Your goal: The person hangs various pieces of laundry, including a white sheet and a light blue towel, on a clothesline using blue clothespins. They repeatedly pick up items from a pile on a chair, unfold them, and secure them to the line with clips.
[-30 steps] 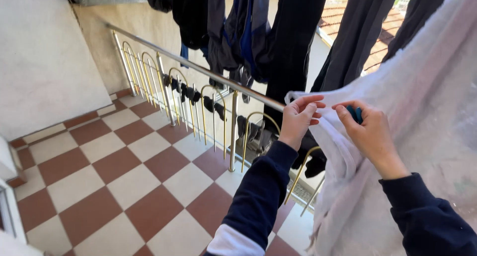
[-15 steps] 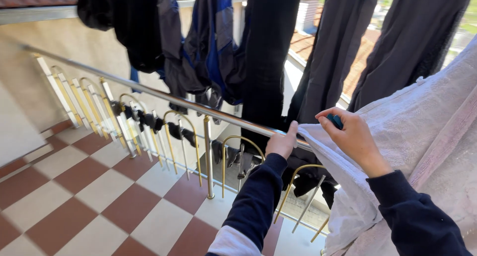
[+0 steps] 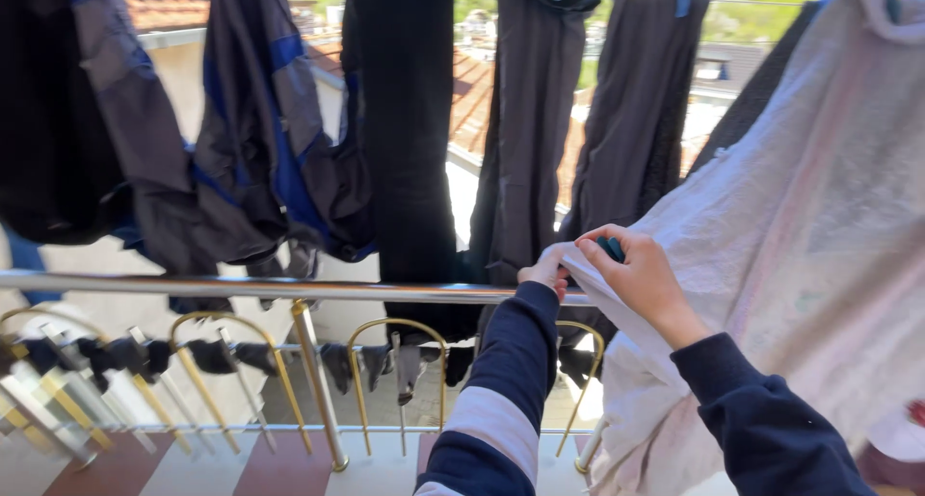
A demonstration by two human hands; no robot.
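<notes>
A large white towel [image 3: 800, 226] hangs from the upper right and drapes down to my hands. My left hand [image 3: 545, 270] grips its lower corner just above the steel railing [image 3: 241, 287]. My right hand [image 3: 636, 274] pinches the towel edge right beside it and also holds a blue clothes peg [image 3: 611, 248] between the fingers. Both arms wear dark navy sleeves.
Dark trousers [image 3: 535, 120] and a blue-grey jacket [image 3: 270, 120] hang from a line beyond the railing, held by blue pegs. Dark socks [image 3: 217, 353] are strung along the railing's gold hoops. Red-and-white floor tiles [image 3: 279, 462] lie below. Tiled roofs [image 3: 472, 91] lie beyond.
My view has lifted from the floor to the hanging clothes. Both hands stayed together on the towel corner, and my left hand closed more tightly on it near the rail.
</notes>
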